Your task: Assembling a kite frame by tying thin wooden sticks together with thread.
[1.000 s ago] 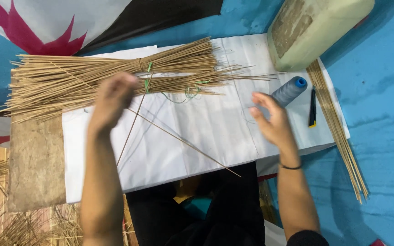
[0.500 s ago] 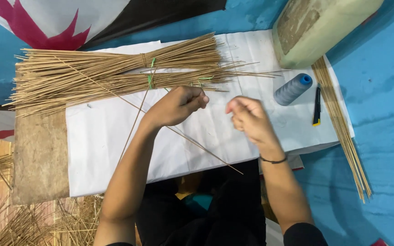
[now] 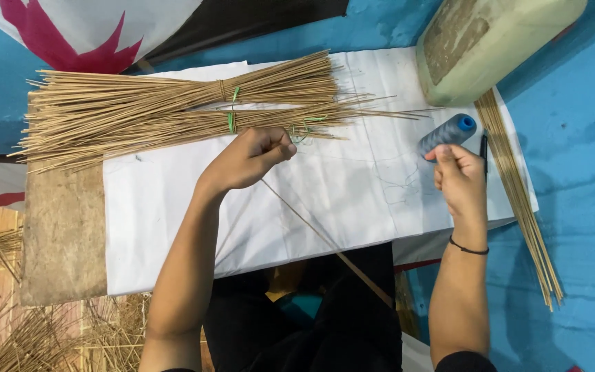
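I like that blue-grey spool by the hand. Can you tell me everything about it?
The thread spool is a grey-blue cone of wound thread with a bright blue core showing at its upper end. It lies tilted on its side on the white sheet, near the pale block. The right hand sits just below it, fingertips at its lower end.

The person's 2 forearms are bare, the right hand [image 3: 461,180] has a thin black band [image 3: 468,249] around its wrist, the left hand [image 3: 248,160] wears nothing, and dark clothing covers the lap.
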